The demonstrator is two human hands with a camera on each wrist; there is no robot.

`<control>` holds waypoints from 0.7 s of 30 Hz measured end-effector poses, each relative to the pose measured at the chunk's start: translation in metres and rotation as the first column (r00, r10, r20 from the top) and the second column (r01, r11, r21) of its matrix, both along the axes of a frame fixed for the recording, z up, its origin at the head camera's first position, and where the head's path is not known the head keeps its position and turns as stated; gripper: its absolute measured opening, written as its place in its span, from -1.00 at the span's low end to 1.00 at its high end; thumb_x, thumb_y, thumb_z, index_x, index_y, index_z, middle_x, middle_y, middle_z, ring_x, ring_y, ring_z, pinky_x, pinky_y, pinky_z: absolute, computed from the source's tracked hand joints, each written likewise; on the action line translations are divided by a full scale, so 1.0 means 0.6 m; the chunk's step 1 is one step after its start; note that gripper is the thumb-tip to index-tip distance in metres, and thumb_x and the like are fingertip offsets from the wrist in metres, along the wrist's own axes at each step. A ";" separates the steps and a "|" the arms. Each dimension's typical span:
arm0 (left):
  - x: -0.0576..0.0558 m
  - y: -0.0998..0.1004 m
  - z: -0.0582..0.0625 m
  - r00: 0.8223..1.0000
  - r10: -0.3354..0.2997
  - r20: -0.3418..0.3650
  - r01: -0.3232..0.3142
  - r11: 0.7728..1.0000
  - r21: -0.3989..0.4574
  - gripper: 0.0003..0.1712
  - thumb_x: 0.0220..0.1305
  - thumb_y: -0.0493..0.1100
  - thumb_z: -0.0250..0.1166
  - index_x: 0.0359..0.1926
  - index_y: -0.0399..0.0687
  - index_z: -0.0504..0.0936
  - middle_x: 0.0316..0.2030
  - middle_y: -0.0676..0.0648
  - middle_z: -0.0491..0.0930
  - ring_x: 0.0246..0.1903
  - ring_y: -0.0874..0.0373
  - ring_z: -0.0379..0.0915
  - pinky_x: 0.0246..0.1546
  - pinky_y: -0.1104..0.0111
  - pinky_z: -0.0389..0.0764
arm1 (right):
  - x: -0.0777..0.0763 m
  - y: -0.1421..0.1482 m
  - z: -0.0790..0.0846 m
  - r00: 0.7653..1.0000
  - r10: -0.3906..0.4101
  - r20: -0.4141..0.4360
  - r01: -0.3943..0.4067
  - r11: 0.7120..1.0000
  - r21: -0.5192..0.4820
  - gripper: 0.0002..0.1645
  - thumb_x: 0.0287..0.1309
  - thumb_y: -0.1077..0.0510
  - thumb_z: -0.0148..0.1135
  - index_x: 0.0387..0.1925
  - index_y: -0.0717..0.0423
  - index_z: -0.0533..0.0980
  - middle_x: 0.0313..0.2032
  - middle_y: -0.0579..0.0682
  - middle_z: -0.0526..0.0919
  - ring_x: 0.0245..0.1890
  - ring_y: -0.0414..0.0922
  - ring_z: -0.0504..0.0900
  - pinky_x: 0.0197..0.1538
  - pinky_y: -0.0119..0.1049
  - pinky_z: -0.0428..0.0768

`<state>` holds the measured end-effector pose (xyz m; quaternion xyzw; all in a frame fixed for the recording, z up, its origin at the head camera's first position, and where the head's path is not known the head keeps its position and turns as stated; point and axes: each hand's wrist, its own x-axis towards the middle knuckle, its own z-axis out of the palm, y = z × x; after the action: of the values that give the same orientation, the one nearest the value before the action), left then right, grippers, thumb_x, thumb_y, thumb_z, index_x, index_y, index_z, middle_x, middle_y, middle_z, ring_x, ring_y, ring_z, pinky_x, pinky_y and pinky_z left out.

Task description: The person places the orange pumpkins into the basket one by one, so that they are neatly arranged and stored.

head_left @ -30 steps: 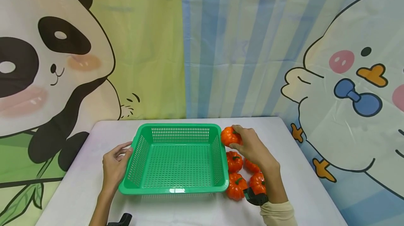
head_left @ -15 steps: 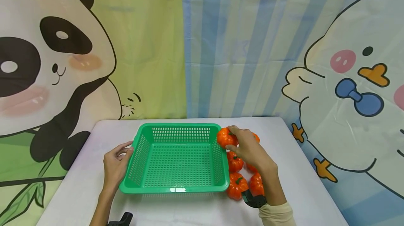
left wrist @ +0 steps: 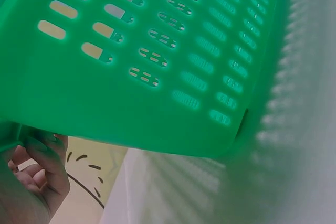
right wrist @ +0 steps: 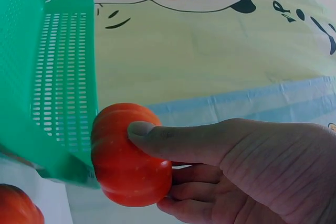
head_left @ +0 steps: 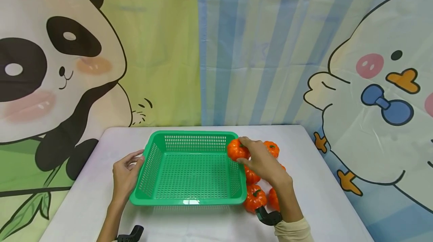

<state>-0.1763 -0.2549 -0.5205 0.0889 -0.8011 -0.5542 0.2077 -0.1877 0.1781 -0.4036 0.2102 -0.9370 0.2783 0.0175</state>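
Note:
A green plastic basket (head_left: 162, 201) with slotted walls sits on the white table, nothing in it. My left hand (head_left: 126, 176) holds its left rim; the left wrist view shows curled fingers (left wrist: 52, 174) at the rim beside the slotted wall (left wrist: 121, 114). With thumb and fingers, my right hand (head_left: 262, 161) grips a ribbed orange-red pumpkin (head_left: 236, 150) over the basket's right rim, near the far corner. The right wrist view has the thumb across the pumpkin (right wrist: 123, 166), which overlaps the basket's edge there.
Several like pumpkins lie right of the basket: one at the back (head_left: 272, 148), one near the front (head_left: 254, 198), others partly hidden by my right hand and forearm. Behind the table (head_left: 287, 133) hangs a curtain (head_left: 233, 65) with cartoon animals.
My right hand has carried the pumpkin leftward, from beside the basket to over its right rim, uncovering another pumpkin behind. My left hand stays at the left rim.

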 end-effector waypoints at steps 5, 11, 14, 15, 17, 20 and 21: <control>0.002 0.000 0.000 1.000 0.001 -0.007 -0.001 1.000 0.007 -0.63 0.55 -0.20 0.37 0.27 -0.24 0.75 -0.09 -0.40 0.81 -0.58 0.32 0.70 -0.49 0.54 0.61 | 0.000 -0.012 -0.005 1.000 0.007 0.009 -0.006 1.000 -0.017 -0.17 0.26 0.19 0.60 0.50 0.29 0.48 0.44 0.20 0.61 0.42 0.17 0.64 0.44 0.08 0.62; 0.003 0.000 0.001 1.000 0.001 -0.010 -0.001 1.000 0.016 -0.63 0.55 -0.19 0.37 0.26 -0.21 0.76 -0.08 -0.40 0.81 -0.57 0.31 0.71 -0.49 0.52 0.63 | 0.004 -0.022 -0.011 1.000 0.010 0.006 -0.010 1.000 -0.005 -0.17 0.30 0.17 0.58 0.51 0.27 0.47 0.46 0.19 0.60 0.44 0.20 0.62 0.45 0.10 0.61; 0.003 0.000 0.001 1.000 0.001 -0.011 0.000 1.000 0.021 -0.63 0.55 -0.19 0.37 0.26 -0.22 0.76 -0.09 -0.40 0.81 -0.58 0.30 0.71 -0.50 0.52 0.63 | 0.005 -0.025 -0.013 1.000 0.011 0.003 -0.011 1.000 -0.009 -0.17 0.29 0.18 0.58 0.51 0.28 0.48 0.45 0.18 0.61 0.42 0.19 0.64 0.43 0.09 0.63; 0.003 0.000 0.001 1.000 0.000 -0.012 0.000 1.000 0.020 -0.63 0.55 -0.19 0.37 0.26 -0.22 0.76 -0.08 -0.40 0.81 -0.58 0.30 0.71 -0.50 0.52 0.63 | 0.005 -0.027 -0.013 1.000 0.012 0.005 -0.012 1.000 -0.011 -0.17 0.29 0.18 0.58 0.51 0.28 0.48 0.44 0.18 0.62 0.42 0.18 0.64 0.44 0.08 0.63; 0.003 0.000 0.001 1.000 -0.001 -0.012 0.001 1.000 0.020 -0.63 0.55 -0.19 0.37 0.27 -0.22 0.76 -0.08 -0.40 0.81 -0.58 0.30 0.71 -0.50 0.52 0.63 | 0.005 -0.029 -0.014 1.000 0.015 0.003 -0.015 1.000 -0.013 -0.17 0.28 0.19 0.59 0.51 0.29 0.47 0.44 0.18 0.62 0.42 0.17 0.64 0.44 0.07 0.62; 0.003 0.000 0.001 1.000 -0.003 -0.011 0.003 1.000 0.018 -0.63 0.56 -0.19 0.37 0.27 -0.22 0.76 -0.07 -0.40 0.81 -0.58 0.30 0.71 -0.49 0.52 0.63 | 0.006 -0.034 -0.014 1.000 0.022 0.001 -0.022 1.000 -0.013 -0.16 0.28 0.20 0.58 0.51 0.30 0.47 0.45 0.19 0.60 0.46 0.17 0.61 0.47 0.07 0.58; 0.003 0.000 0.000 1.000 -0.003 -0.010 0.003 1.000 0.018 -0.63 0.56 -0.19 0.37 0.27 -0.21 0.76 -0.06 -0.40 0.81 -0.58 0.30 0.71 -0.49 0.52 0.63 | 0.006 -0.036 -0.014 1.000 0.028 0.000 -0.028 0.999 -0.015 -0.17 0.28 0.20 0.58 0.50 0.29 0.47 0.45 0.19 0.60 0.46 0.16 0.60 0.48 0.08 0.58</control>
<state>-0.1745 -0.2551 -0.5204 0.0866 -0.7952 -0.5622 0.2100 -0.1843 0.1568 -0.4118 0.2230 -0.9319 0.2858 0.0151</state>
